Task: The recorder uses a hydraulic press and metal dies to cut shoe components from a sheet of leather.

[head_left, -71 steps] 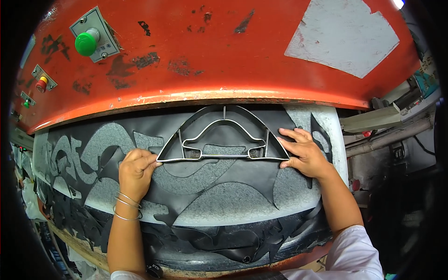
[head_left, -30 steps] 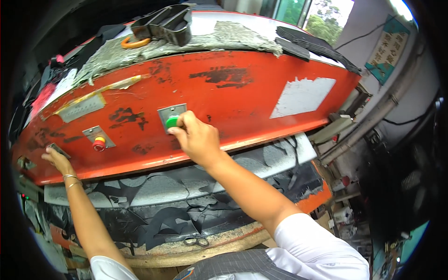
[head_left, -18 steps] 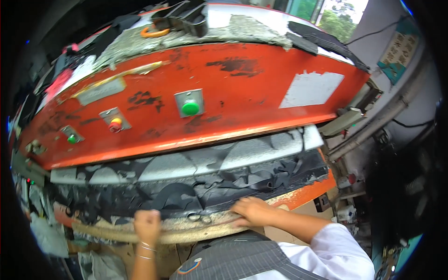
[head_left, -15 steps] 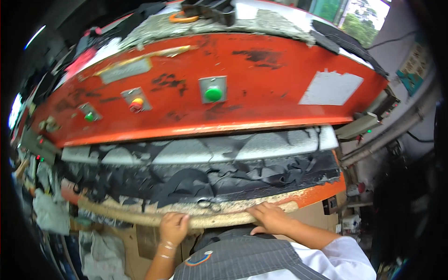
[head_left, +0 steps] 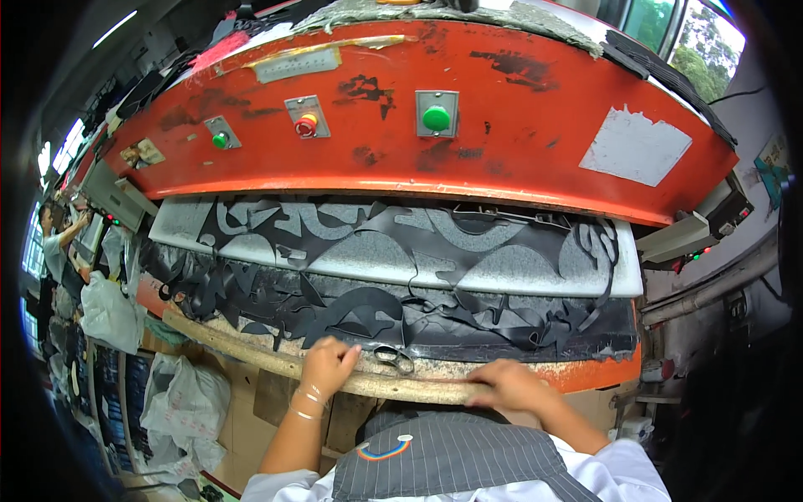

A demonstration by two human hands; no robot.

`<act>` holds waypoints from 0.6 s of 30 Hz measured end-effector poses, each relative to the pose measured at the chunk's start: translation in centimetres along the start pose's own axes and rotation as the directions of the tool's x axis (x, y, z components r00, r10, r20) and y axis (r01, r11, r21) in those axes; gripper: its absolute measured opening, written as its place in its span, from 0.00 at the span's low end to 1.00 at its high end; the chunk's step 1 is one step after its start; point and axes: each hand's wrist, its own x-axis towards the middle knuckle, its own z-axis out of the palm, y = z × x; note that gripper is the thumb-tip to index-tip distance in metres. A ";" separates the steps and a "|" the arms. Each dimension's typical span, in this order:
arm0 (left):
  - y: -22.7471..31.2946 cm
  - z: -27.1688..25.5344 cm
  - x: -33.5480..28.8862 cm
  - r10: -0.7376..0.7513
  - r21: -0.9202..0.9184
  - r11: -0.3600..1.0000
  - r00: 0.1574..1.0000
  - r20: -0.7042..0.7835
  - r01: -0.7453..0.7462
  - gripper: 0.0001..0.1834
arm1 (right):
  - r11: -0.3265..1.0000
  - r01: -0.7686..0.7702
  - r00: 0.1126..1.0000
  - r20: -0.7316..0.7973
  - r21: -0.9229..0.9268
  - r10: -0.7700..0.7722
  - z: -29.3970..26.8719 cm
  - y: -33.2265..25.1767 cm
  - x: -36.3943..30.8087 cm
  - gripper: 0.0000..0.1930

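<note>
A pale, rounded rail (head_left: 251, 358) runs along the near edge of the machine bed. My right hand (head_left: 512, 386) is closed on this rail, right of centre, its fingers curled over it. My left hand (head_left: 329, 366) lies across the rail further left, fingers bent down and thumb alongside; what is under the fingertips is hidden. Just beyond it lie tangled black sheet offcuts (head_left: 351, 318) and a small looped strip (head_left: 393, 358). Behind them a thick white board (head_left: 393, 266) carries a black sheet (head_left: 389, 230) with curved cut-outs.
A red machine beam (head_left: 368, 159) spans the far side, with a large green button (head_left: 436, 118), a red button (head_left: 306, 125) and a small green button (head_left: 220, 140). White plastic bags (head_left: 184, 410) hang at the left. Another person (head_left: 57, 238) is far left.
The view has shifted, and more of the white board and its cut black sheet shows below the beam. My left hand has come further forward over the rail; my right hand stays on it.
</note>
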 end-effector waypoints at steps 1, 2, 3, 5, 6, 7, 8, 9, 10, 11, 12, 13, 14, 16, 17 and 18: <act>-0.5 0.2 0.5 0.075 -0.019 0.997 0.984 -0.163 -0.080 0.09 | 1.000 -0.030 0.995 -0.092 0.006 0.030 -1.6 1.0 1.3 0.24; -2.1 0.4 1.9 0.110 0.024 0.994 0.975 -0.191 -0.108 0.08 | 0.982 -0.090 0.983 -0.175 -0.165 0.061 -4.1 1.6 3.5 0.25; -3.0 1.2 3.0 0.114 0.043 0.993 0.968 -0.223 -0.107 0.11 | 0.966 -0.188 0.956 -0.260 -0.176 0.138 -6.8 2.5 5.2 0.24; -1.6 1.2 5.5 0.059 0.243 0.970 0.990 -0.130 -0.026 0.23 | 0.902 -0.193 0.826 -0.560 -0.385 -0.062 -10.5 11.0 7.1 0.33; -1.2 0.6 6.3 0.036 0.249 0.968 0.991 -0.131 -0.002 0.23 | 0.842 -0.366 0.805 -0.588 -0.397 0.072 -12.1 12.1 8.6 0.38; -0.9 -0.2 6.7 -0.104 0.276 0.956 0.994 -0.014 0.104 0.24 | 0.814 -0.442 0.777 -0.614 -0.376 0.139 -13.5 12.4 10.3 0.38; -0.8 -0.9 6.5 -0.239 0.310 0.930 0.966 0.096 0.199 0.24 | 0.766 -0.481 0.766 -0.630 -0.425 0.132 -14.5 13.4 11.7 0.39; -1.6 -1.0 5.7 -0.138 0.368 0.923 0.989 0.055 0.108 0.19 | 0.782 -0.473 0.781 -0.604 -0.405 0.159 -15.3 14.1 12.6 0.38; -1.5 -1.7 5.0 -0.168 0.378 0.915 0.985 0.041 0.140 0.19 | 0.798 -0.463 0.797 -0.576 -0.385 0.185 -15.9 14.4 13.6 0.38; -0.8 -2.7 4.1 -0.144 0.237 0.960 0.989 -0.033 0.147 0.16 | 0.837 -0.402 0.826 -0.541 -0.371 0.157 -16.3 15.2 13.8 0.37; 0.0 -3.5 3.1 -0.126 0.094 0.986 0.986 -0.113 0.137 0.13 | 0.872 -0.339 0.853 -0.506 -0.353 0.126 -16.6 16.0 13.7 0.37; 0.5 -3.7 2.1 -0.036 -0.014 0.999 0.966 -0.256 0.034 0.09 | 0.860 -0.337 0.849 -0.518 -0.382 0.103 -16.8 16.2 13.5 0.38; 1.0 -4.1 1.2 0.016 -0.057 0.998 0.942 -0.336 -0.037 0.08 | 0.861 -0.337 0.830 -0.553 -0.381 0.080 -17.0 16.7 13.0 0.36; 1.5 -4.2 -1.2 0.070 -0.051 0.992 0.859 -0.508 -0.111 0.09 | 0.875 -0.307 0.812 -0.583 -0.374 0.035 -17.2 18.3 11.5 0.33; 1.4 -4.4 -2.3 -0.007 -0.054 0.998 0.790 -0.613 -0.033 0.10 | 0.877 -0.300 0.816 -0.578 -0.375 0.032 -17.1 17.8 11.3 0.33; 0.8 -5.0 -3.4 -0.076 -0.067 0.997 0.704 -0.706 0.041 0.11 | 0.854 -0.309 0.791 -0.612 -0.418 -0.014 -16.8 16.9 11.1 0.31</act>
